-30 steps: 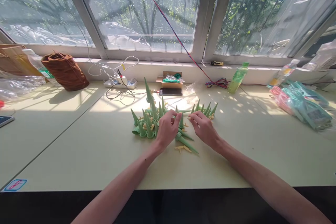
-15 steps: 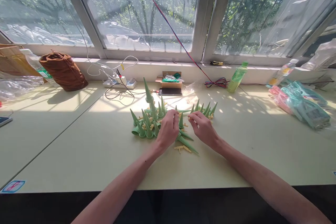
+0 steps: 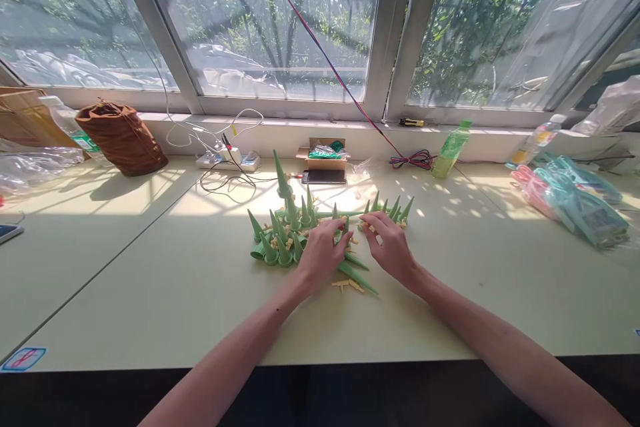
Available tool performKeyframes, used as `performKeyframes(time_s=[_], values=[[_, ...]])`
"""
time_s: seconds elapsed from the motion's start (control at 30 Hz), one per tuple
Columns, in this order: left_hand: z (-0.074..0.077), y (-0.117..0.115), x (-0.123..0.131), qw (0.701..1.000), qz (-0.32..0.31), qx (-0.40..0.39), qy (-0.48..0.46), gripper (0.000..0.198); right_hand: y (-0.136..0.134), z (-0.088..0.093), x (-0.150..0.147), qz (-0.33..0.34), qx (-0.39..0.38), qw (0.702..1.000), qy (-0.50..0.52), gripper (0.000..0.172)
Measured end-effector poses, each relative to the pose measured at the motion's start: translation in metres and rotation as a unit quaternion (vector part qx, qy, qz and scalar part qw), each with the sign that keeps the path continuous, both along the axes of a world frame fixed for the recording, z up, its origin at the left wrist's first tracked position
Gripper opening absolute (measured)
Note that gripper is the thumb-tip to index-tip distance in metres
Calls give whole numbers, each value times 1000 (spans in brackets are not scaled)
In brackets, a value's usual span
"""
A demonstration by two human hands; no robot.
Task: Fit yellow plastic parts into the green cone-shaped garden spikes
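Note:
My left hand (image 3: 323,252) is over the right part of a cluster of green cones (image 3: 285,255). Its thumb and fingers are around one upright green cone (image 3: 346,225), whose tip shows between them. Just to the right, my right hand (image 3: 391,240) pinches a small pale yellow connector (image 3: 361,226), mostly covered by the fingertips. A row of green spikes (image 3: 395,209) stands behind that hand. Long green cones (image 3: 357,277) lie flat below my left hand, beside loose yellow connectors (image 3: 347,285). A taller stacked green cone (image 3: 281,177) rises at the back of the cluster.
Behind the cones are a phone (image 3: 324,177), a small cardboard box (image 3: 326,163) and a power strip (image 3: 230,159) with cables. A brown bag (image 3: 123,138) stands left; a green bottle (image 3: 451,150) and plastic packets (image 3: 575,197) are right. The table's front edge (image 3: 380,360) is near me.
My left hand's thumb and fingers have spread apart and shifted right, around the upright cone. My right hand keeps its pinch at nearly the same place.

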State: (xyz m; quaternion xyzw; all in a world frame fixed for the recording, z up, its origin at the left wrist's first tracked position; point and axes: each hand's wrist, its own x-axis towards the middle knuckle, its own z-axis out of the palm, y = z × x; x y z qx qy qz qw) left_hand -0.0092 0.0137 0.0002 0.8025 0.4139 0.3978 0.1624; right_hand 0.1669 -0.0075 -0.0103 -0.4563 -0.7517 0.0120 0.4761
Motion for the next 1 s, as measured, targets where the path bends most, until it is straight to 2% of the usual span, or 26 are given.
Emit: performKeyframes(time_s=[0.2, 0.37, 0.63, 1.0], values=[[-1, 2, -1, 1000, -9, 9, 19, 13, 0, -2, 0, -3, -1, 1000, 3, 21], [2, 1, -1, 999, 0, 7, -38, 14, -3, 2, -2, -8, 17, 999, 27, 18], [8, -2, 1, 989, 8, -64, -132, 20, -4, 4, -4, -4, 16, 999, 33, 16], [6, -3, 1, 985, -17, -72, -158, 21, -2, -1, -3, 22, -10, 1000, 18, 16]])
